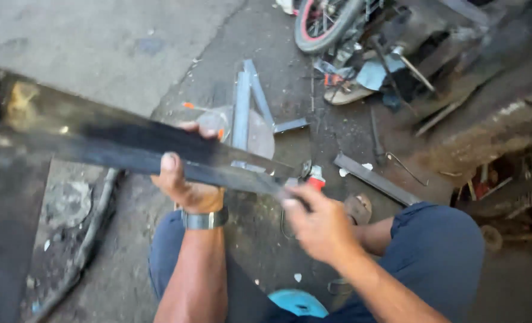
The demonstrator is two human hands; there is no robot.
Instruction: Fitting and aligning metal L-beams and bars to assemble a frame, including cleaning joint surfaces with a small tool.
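A long dark metal angle bar (pixel 116 140) runs from the left edge to the middle of the view, held above the ground. My left hand (pixel 185 179), with a wristwatch, grips it near the middle, thumb over its near face. My right hand (pixel 317 224) is blurred and closes around the bar's right end. A red-topped tool (pixel 317 177) lies on the ground just behind that end. I squat over it, my knees in blue trousers on both sides.
Several cut steel pieces (pixel 248 104) lie on the concrete ahead, and a flat bar (pixel 377 179) to the right. A motorbike wheel (pixel 323 24) and scrap clutter stand at the back right. A hose (pixel 92 230) runs along the ground at left. A blue round object (pixel 299 302) lies below.
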